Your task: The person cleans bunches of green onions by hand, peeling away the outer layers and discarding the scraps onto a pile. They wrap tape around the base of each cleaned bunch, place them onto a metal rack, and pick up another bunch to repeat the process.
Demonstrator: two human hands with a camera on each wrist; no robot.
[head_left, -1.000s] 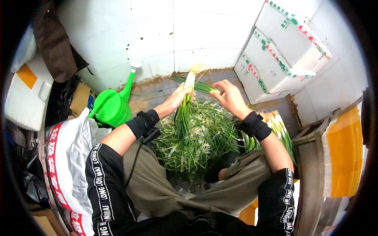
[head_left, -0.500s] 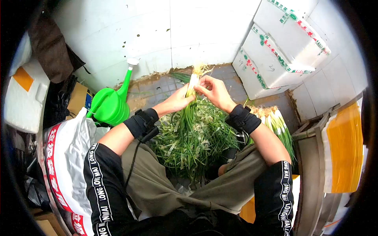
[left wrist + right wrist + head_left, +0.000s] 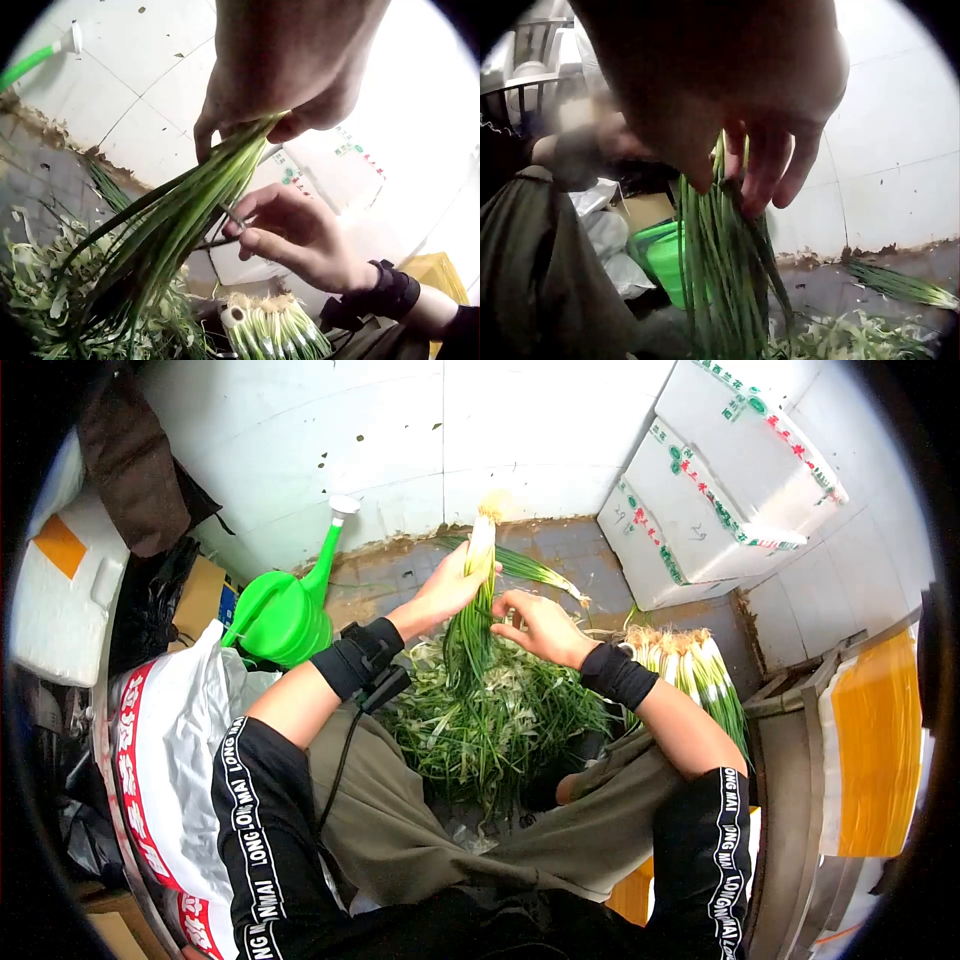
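My left hand [image 3: 447, 588] grips a bunch of spring onions [image 3: 481, 547] just below the white stems, roots up and green leaves hanging down. Beside those leaves is my right hand [image 3: 545, 630], its thumb and forefinger pinching a thin green leaf [image 3: 214, 244] at the bunch's edge. The right wrist view shows its fingers in front of the hanging leaves. Below both hands spreads a heap of leaf trimmings [image 3: 490, 730]. A few loose spring onions [image 3: 540, 570] lie on the floor behind the bunch.
Trimmed spring onions [image 3: 690, 655] lie in a row by the right knee. White foam boxes [image 3: 700, 510] are stacked at back right. A green watering can [image 3: 285, 630] stands at left, near a white plastic sack [image 3: 190, 740]. The tiled wall [image 3: 400, 450] closes off the back.
My right hand has moved from beside the bunch to its white stems, then down to the green leaves. The left hand keeps its grip on the bunch.
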